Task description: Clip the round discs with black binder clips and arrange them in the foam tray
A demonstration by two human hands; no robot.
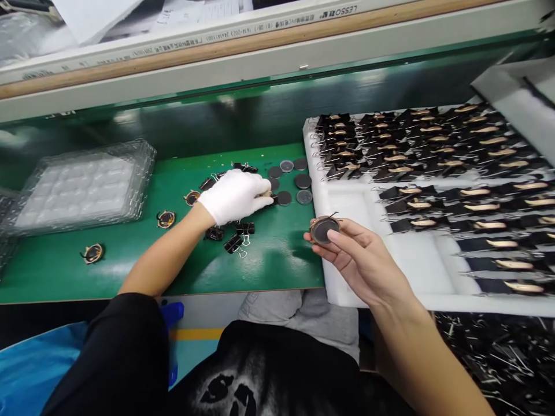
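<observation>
Right of the right hand [362, 254], its fingertips pinching a watch case [324, 232], clipped cases [488, 225] part-fill a tray [342, 203]; left of the gloved left hand [232, 193], closed on apparently a clip [273, 200], three loose cases [166, 219] look unfinished

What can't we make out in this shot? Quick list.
All in the head view:
- Whether the gloved left hand grips anything, and what: its own fingers cover the spot.
- Underside of the round case: faces away, with right-hand fingers behind it.
- Far end of the white foam tray: cut off by the right edge.
- Print on the papers: too small and blurred.
</observation>
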